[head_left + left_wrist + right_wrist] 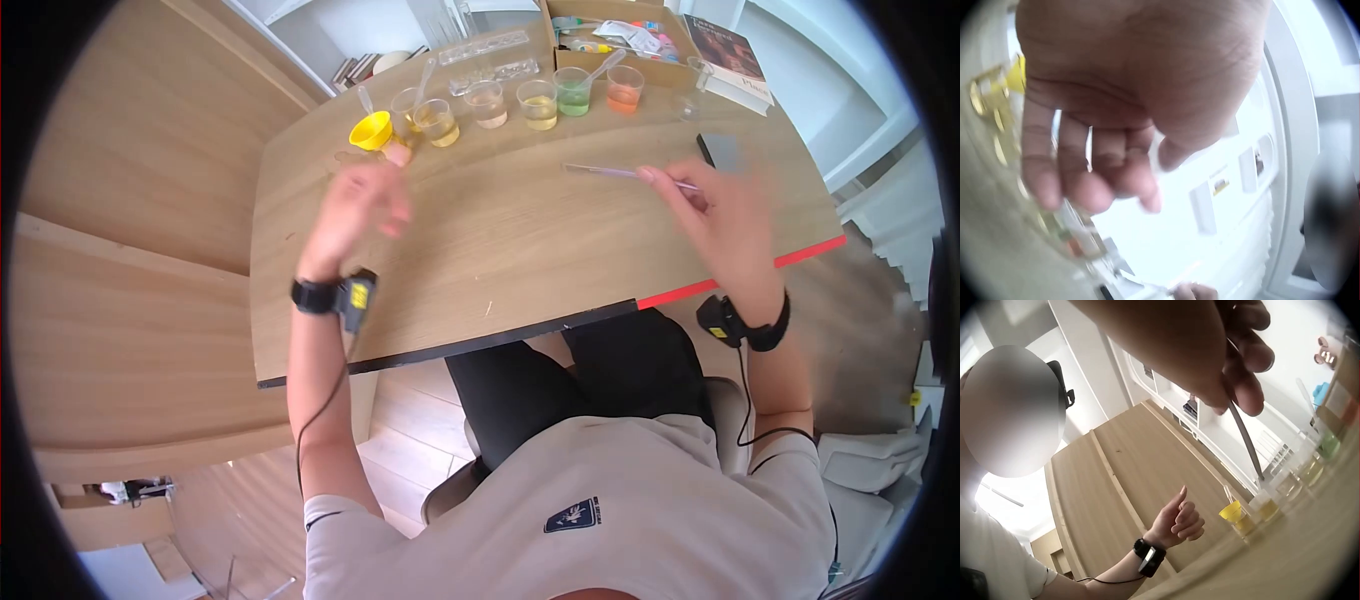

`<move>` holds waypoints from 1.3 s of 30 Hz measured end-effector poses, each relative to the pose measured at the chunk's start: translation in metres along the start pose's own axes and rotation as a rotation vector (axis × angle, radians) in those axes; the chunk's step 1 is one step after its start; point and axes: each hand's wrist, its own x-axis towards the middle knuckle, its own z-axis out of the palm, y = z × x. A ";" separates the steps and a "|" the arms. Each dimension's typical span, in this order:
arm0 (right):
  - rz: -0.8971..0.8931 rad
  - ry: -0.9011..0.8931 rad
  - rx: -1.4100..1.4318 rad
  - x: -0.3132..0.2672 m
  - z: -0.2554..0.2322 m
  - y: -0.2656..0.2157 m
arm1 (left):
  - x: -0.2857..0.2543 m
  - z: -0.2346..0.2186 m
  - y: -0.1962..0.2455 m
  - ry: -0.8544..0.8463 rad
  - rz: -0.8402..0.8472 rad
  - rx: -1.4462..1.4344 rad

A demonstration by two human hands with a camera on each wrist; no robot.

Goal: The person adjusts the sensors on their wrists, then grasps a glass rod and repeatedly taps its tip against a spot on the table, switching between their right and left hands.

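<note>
In the head view the left hand (360, 215), blurred, is raised over the table's left part, holding nothing. Its fingers hang loosely curled in the left wrist view, where the same hand (1141, 81) fills the top. The right hand (725, 215) pinches a thin, clear, purplish stick (602, 171) between thumb and fingers; the stick points left. Seen in the right wrist view, the stick (1246, 437) slants down from the fingers. Beyond the left hand is a yellow cup-shaped piece (371, 131). Clear cups stand in a row, among them a yellowish one (538, 106), a green one (573, 93) and an orange one (624, 92).
Behind the cups lie clear racks (485, 47) and a cardboard box (620, 70) of small items. A book (725, 55) lies at the back right. Near the right hand is a dark flat object (720, 152). Black and red tape marks the table's (470, 260) front edge.
</note>
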 end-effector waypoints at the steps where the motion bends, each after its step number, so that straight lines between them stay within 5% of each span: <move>1: 0.009 0.009 0.009 -0.006 0.007 0.001 | -0.016 0.029 0.027 -0.172 0.006 0.026; 3: 0.028 0.120 0.160 -0.016 0.022 -0.004 | -0.034 0.074 0.049 -0.467 -0.145 -0.004; 8: -0.335 0.113 0.128 -0.031 0.039 -0.018 | -0.054 0.146 0.053 -0.337 -0.183 -0.665; 16: -0.434 0.015 0.270 -0.053 0.041 -0.026 | -0.052 0.138 0.043 -0.176 -0.320 -0.704; 19: -0.268 -0.523 0.430 -0.074 0.008 -0.017 | -0.046 0.100 0.034 -0.129 -0.338 -0.367; 20: -0.269 -0.526 0.433 -0.084 0.004 -0.009 | -0.044 0.087 0.027 -0.125 -0.342 -0.367; 22: -0.360 -0.915 0.384 -0.105 -0.007 0.012 | -0.041 0.066 0.011 -0.038 -0.323 0.220; 23: -0.376 -1.031 0.339 -0.118 -0.011 0.023 | -0.042 0.061 0.004 -0.038 -0.328 0.219; 25: -0.390 -1.152 0.298 -0.140 -0.020 0.044 | -0.045 0.052 -0.007 0.183 0.032 0.792; 28: -0.341 -1.422 0.147 -0.168 -0.032 0.069 | -0.044 0.037 -0.007 0.144 -0.036 0.830; 30: -0.222 -1.643 0.088 -0.170 -0.039 0.070 | -0.040 0.033 -0.011 0.164 -0.049 0.848; 31: 0.227 -2.010 -0.026 -0.165 -0.051 0.069 | -0.039 0.032 -0.013 0.187 -0.056 0.867; 32: 0.228 -2.014 -0.023 -0.167 -0.051 0.071 | -0.038 0.033 -0.014 0.184 -0.059 0.866; 35: 0.677 -2.356 -0.068 -0.197 -0.048 0.093 | -0.034 0.039 -0.019 0.184 -0.009 0.927; 39: 0.790 -2.523 0.219 -0.230 -0.034 0.118 | -0.025 0.041 -0.015 0.159 -0.012 0.934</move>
